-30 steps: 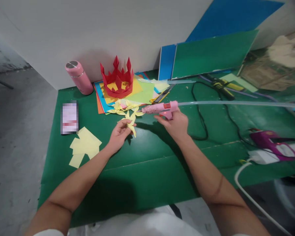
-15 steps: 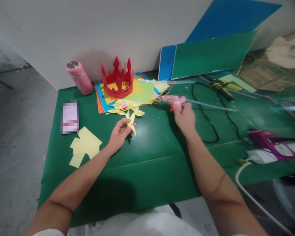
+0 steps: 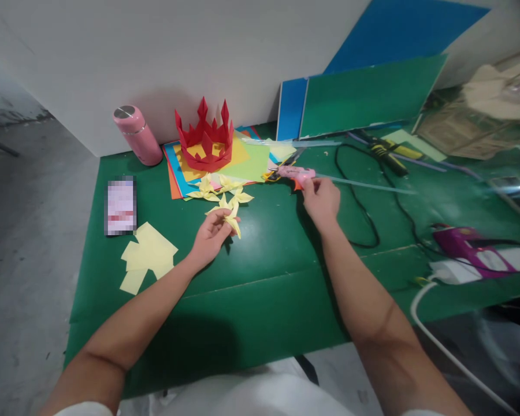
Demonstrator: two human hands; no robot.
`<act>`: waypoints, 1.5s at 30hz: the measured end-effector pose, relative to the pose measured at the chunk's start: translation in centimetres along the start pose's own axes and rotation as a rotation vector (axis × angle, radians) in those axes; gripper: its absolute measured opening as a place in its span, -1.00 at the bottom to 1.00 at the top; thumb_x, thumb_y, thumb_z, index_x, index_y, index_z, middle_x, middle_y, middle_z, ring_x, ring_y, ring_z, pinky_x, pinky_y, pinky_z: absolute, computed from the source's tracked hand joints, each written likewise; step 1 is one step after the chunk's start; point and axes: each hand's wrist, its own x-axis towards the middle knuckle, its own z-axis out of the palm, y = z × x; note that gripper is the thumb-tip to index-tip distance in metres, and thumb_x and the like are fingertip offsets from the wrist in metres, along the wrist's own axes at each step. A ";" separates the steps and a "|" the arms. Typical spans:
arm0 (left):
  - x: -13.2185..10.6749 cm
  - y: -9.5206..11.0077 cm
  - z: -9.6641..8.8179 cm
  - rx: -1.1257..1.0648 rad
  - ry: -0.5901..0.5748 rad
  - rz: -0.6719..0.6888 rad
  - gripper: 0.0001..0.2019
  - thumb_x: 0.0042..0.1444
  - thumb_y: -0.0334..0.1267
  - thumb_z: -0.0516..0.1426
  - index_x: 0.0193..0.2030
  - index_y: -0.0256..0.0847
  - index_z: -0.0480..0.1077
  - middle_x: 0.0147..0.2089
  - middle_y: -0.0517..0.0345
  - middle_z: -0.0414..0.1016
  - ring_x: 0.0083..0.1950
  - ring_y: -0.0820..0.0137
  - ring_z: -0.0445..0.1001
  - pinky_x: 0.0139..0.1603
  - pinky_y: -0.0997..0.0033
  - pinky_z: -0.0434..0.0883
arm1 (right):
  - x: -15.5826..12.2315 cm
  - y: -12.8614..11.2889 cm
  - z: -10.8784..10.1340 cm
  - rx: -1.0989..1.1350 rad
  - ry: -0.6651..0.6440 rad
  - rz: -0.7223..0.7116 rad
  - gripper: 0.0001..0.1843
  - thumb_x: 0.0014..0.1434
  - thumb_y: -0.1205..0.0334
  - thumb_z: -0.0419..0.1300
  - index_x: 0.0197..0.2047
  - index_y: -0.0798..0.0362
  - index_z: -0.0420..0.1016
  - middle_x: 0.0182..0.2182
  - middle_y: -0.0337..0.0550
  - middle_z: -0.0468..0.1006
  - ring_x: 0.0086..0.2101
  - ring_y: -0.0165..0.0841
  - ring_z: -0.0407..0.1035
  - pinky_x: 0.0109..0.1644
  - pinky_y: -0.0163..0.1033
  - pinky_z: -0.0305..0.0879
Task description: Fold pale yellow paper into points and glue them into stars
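Between the thumb and fingers of my left hand (image 3: 211, 236) is a yellow folded paper flower (image 3: 233, 219), held just above the green table (image 3: 260, 254). Several more yellow paper flowers (image 3: 205, 188) lie right behind it. My right hand (image 3: 323, 200) grips a pink hot glue gun (image 3: 295, 173) by its handle, nozzle pointing left toward the paper stack. A clear glue stick (image 3: 364, 184) sticks out of the gun's back. Yellow-handled pliers or scissors (image 3: 270, 175) lie by the nozzle, partly hidden.
A red paper crown (image 3: 205, 144) stands on coloured paper sheets (image 3: 255, 164). To the left are a pink flask (image 3: 138, 136), a phone (image 3: 120, 205) and yellow paper pieces (image 3: 149, 251). A black cable (image 3: 375, 231), a purple-and-white power strip (image 3: 463, 248) and cutters (image 3: 390, 159) occupy the right.
My right hand has moved slightly left with the glue gun, and less of the handle shows. The left hand keeps its hold on the flower. The whole view has shifted a little.
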 end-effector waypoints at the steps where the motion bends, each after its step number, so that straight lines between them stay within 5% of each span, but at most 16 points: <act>1: 0.0 0.0 0.0 -0.001 -0.002 0.001 -0.73 0.10 -0.13 0.21 -0.12 -0.17 0.32 -0.19 0.10 0.54 -0.38 0.53 0.47 -0.27 0.46 0.46 | 0.0 0.1 0.0 0.013 0.011 0.016 -0.69 0.14 0.02 0.01 -0.30 0.10 0.37 -0.40 0.01 0.47 -0.36 -0.19 0.31 -0.19 -0.05 0.23; 11: 0.0 -0.1 -0.1 0.009 -0.008 0.000 -0.73 0.09 -0.13 0.22 -0.13 -0.17 0.32 -0.21 0.14 0.54 -0.36 0.56 0.48 -0.28 0.51 0.47 | 0.3 0.6 -0.5 0.030 0.083 0.030 -0.85 0.19 0.15 -0.06 -0.23 0.02 0.20 -0.28 -0.02 0.40 -0.28 -0.20 0.34 -0.17 -0.05 0.24; 18: 0.0 -0.1 -0.1 0.018 -0.010 -0.009 -0.72 0.09 -0.11 0.22 -0.12 -0.17 0.32 -0.21 0.13 0.55 -0.36 0.55 0.49 -0.27 0.48 0.48 | -0.4 1.5 -0.8 0.064 -0.067 -0.250 -0.64 -0.11 0.24 0.13 -0.17 0.06 0.22 -0.28 -0.02 0.38 -0.28 -0.19 0.30 -0.15 -0.01 0.28; 22: 0.0 -0.2 -0.2 0.033 0.004 -0.004 -0.72 0.09 -0.12 0.21 -0.12 -0.17 0.32 -0.21 0.13 0.55 -0.38 0.55 0.48 -0.28 0.47 0.48 | 0.0 1.7 -1.1 0.074 0.041 -0.271 -0.66 -0.06 0.30 0.03 -0.14 0.08 0.19 -0.21 0.06 0.34 -0.20 -0.15 0.29 -0.10 0.05 0.27; 26: 0.0 -0.2 -0.3 0.058 0.003 0.005 -0.73 0.10 -0.11 0.20 -0.13 -0.17 0.31 -0.21 0.12 0.54 -0.38 0.55 0.47 -0.29 0.47 0.48 | 0.6 2.6 -1.9 -0.045 0.171 -0.235 -0.66 -0.05 0.35 0.01 -0.13 0.08 0.19 -0.18 0.10 0.30 -0.13 -0.08 0.24 -0.03 0.12 0.20; 33: 0.0 -0.2 -0.3 0.071 0.009 0.018 -0.73 0.11 -0.10 0.19 -0.12 -0.17 0.31 -0.21 0.12 0.55 -0.37 0.54 0.47 -0.29 0.47 0.47 | 0.9 4.9 -1.7 -0.203 0.073 -0.027 -0.62 -0.13 0.42 0.03 -0.15 0.14 0.21 -0.22 0.09 0.28 -0.14 -0.06 0.22 -0.03 0.16 0.15; 37: 0.1 -0.2 -0.2 0.057 0.011 0.019 -0.72 0.10 -0.09 0.20 -0.12 -0.17 0.31 -0.21 0.12 0.54 -0.37 0.54 0.46 -0.28 0.47 0.47 | 0.1 2.6 -2.6 -0.205 0.140 0.015 -0.64 -0.05 0.32 0.08 -0.11 0.14 0.22 -0.12 0.19 0.27 -0.08 0.02 0.17 -0.05 0.22 0.11; 40: 0.1 -0.2 -0.1 0.046 0.014 0.044 -0.71 0.10 -0.08 0.20 -0.13 -0.17 0.31 -0.22 0.13 0.54 -0.39 0.55 0.45 -0.29 0.48 0.47 | -1.6 -1.1 -3.5 -0.055 0.171 -0.234 -0.70 0.09 0.17 0.11 -0.10 0.03 0.23 -0.08 0.09 0.31 -0.03 -0.03 0.18 0.03 0.20 0.09; 45: 0.0 -0.4 0.0 0.075 0.042 0.097 -0.71 0.09 -0.08 0.21 -0.13 -0.17 0.32 -0.23 0.15 0.48 -0.38 0.56 0.44 -0.28 0.50 0.47 | -6.8 -7.3 -2.7 0.402 -0.272 -0.707 -0.49 0.02 -0.09 0.26 -0.04 -0.07 0.22 -0.16 -0.06 0.36 -0.19 -0.18 0.29 -0.13 -0.02 0.30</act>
